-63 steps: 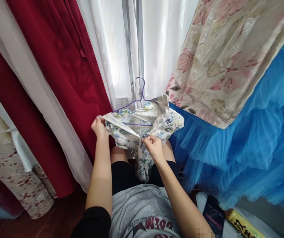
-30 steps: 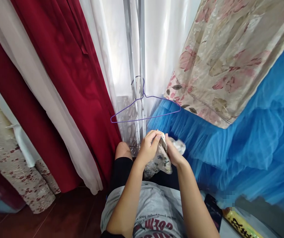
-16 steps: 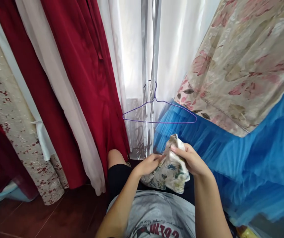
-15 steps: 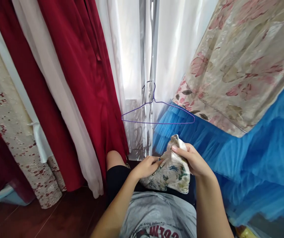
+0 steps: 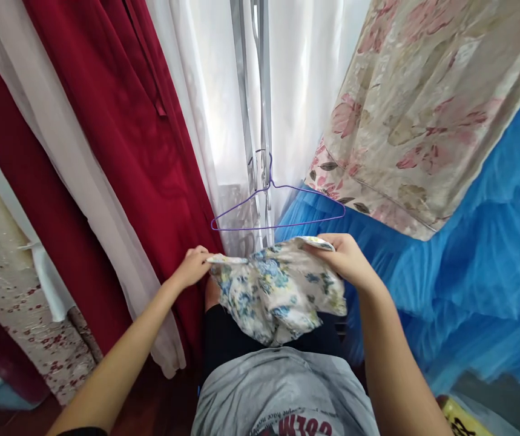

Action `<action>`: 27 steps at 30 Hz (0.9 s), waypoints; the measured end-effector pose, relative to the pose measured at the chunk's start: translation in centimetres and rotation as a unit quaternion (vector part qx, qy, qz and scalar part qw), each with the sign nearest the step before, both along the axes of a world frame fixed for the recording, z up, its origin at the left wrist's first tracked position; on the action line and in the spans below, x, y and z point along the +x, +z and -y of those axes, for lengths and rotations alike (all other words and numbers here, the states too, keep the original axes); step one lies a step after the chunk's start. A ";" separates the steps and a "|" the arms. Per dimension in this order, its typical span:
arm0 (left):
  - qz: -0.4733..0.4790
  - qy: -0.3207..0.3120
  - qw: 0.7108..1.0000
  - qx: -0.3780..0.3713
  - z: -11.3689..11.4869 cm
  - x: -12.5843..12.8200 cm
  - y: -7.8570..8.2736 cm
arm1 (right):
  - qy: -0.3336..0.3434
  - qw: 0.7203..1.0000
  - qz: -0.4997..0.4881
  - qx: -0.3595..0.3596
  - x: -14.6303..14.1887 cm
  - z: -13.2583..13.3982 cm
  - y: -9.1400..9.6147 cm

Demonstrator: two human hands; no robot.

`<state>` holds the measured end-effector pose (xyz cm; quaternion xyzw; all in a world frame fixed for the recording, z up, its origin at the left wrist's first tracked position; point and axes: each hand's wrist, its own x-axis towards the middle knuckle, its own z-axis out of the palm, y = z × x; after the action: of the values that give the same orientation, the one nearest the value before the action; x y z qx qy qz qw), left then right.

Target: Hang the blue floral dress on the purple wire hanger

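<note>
Head view is showing a floral garment (image 5: pixel 275 297), white with blue, yellow and green print, hanging bunched between the person's two hands, just above the lap. Its upper edge is stretching from left to right, while its lower part is drooping in loose folds toward the near side. At the left end, the left hand (image 5: pixel 195 266) is pinching the edge with bent fingers. At the right end, the right hand (image 5: pixel 345 257) is grasping the cloth, some of its fingers being hidden by the fabric.

Just beyond the garment, on the far side, a purple hanger (image 5: pixel 278 227) is hanging bare, its hook sitting at the grey metal uprights (image 5: pixel 240 72). Behind these, white cloth (image 5: pixel 298 91) is falling in bright folds.

Nearer the person, black shorts (image 5: pixel 226 342) and a grey shirt (image 5: pixel 282 381) with red lettering are showing below the garment.

To the left, a red cloth (image 5: pixel 118 121) is draping down beside a pale sheer cloth (image 5: pixel 66 121), and a cream patterned cloth (image 5: pixel 19 315) is hanging farther left. To the right, a beige cloth (image 5: pixel 405 121) with pink flowers is hanging in front of blue ruffled fabric (image 5: pixel 468 278). At the near right corner, a yellow package (image 5: pixel 458 418) is partly showing, its dark markings being cut off by the edge of the view.
</note>
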<state>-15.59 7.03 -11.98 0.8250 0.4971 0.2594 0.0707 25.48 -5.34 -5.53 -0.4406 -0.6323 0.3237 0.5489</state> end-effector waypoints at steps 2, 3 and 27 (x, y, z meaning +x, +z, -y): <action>0.005 0.029 0.999 0.029 -2.2 -0.9 2.2 | -0.025 0.999 0.019 0.038 -0.5 -2.9 -0.1; 0.006 0.035 0.999 0.037 -3.2 -1.1 3.3 | -0.035 0.997 0.026 0.058 -0.7 -4.3 -0.2; 0.129 -0.055 0.946 0.293 -2.1 11.7 11.9 | -0.366 0.886 0.008 0.284 4.1 -7.8 -2.8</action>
<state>-3.87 9.12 -0.03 0.7947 0.3393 0.4939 -0.0968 29.59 2.45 -8.32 -0.4691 -0.4952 -0.0975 0.7247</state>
